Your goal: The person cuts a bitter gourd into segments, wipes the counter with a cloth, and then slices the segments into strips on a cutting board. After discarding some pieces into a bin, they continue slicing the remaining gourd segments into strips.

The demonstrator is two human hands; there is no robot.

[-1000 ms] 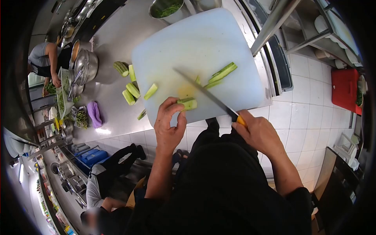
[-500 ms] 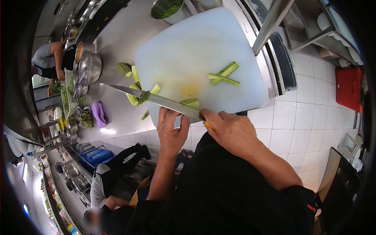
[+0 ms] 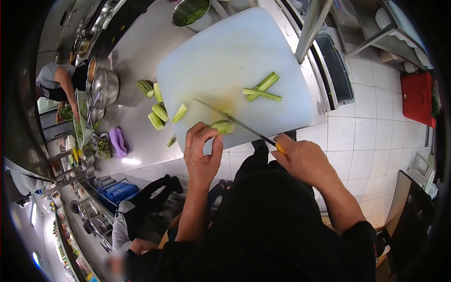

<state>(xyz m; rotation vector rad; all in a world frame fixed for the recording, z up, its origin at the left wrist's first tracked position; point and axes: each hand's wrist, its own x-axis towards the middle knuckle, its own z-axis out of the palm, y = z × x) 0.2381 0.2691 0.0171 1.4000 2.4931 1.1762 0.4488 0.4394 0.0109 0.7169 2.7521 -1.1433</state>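
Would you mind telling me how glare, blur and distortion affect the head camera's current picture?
Head view: bright glare on the counter near the purple cloth, none comparable on the cutting board; head view: curved wide-angle distortion with black corners; head view: a blurred patch over a person's head at lower left.

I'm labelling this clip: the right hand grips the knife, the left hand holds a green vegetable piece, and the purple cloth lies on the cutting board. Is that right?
Not quite: the head view shows the purple cloth on the metal counter, apart from the cutting board. The right hand grips the knife; the left hand holds the vegetable piece.
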